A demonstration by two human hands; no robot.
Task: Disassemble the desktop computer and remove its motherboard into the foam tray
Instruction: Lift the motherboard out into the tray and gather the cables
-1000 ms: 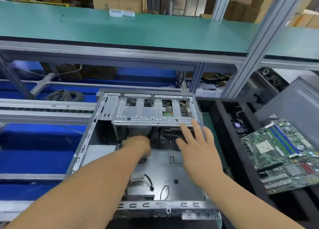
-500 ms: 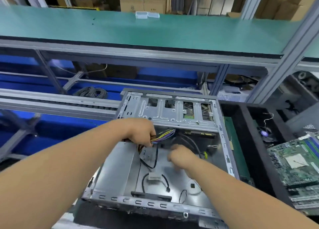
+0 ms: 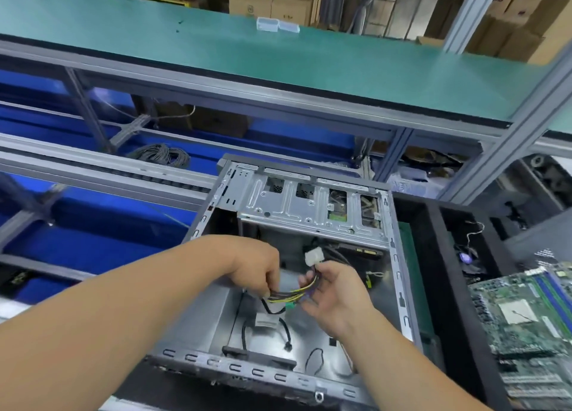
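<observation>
- Gripping the bundle of coloured wires (image 3: 291,294) at its near end, the left hand (image 3: 257,268) is held over the open computer case (image 3: 198,327), fingers curled round the strands.
- The same bundle is grasped further along by the right hand (image 3: 335,293), with the white connector (image 3: 314,258) standing free at 12 o'clock of its fingertips.
- A snag is judged likely if the bundle is pulled hard: where its far end is anchored cannot be told, and wires could be torn from the connector.
- The loose black cables (image 3: 283,327) on the case floor could be caught and dragged by the bundle as it is lifted.
- Skin could be cut on the stamped metal drive cage (image 3: 309,206), at 12 o'clock of both hands, if a wrist is swung up carelessly.
- The motherboard (image 3: 532,314) is seen already outside the case, at 3 o'clock, lying in the black foam tray (image 3: 439,271); it could be knocked if the case is shifted rightward.
- At 10 o'clock blue surfaces and grey rails are seen, with a cable coil (image 3: 161,155) resting there.
- A green-topped shelf (image 3: 216,48) is carried across 12 o'clock on an aluminium frame, and cardboard boxes (image 3: 269,5) are stacked behind it.
</observation>
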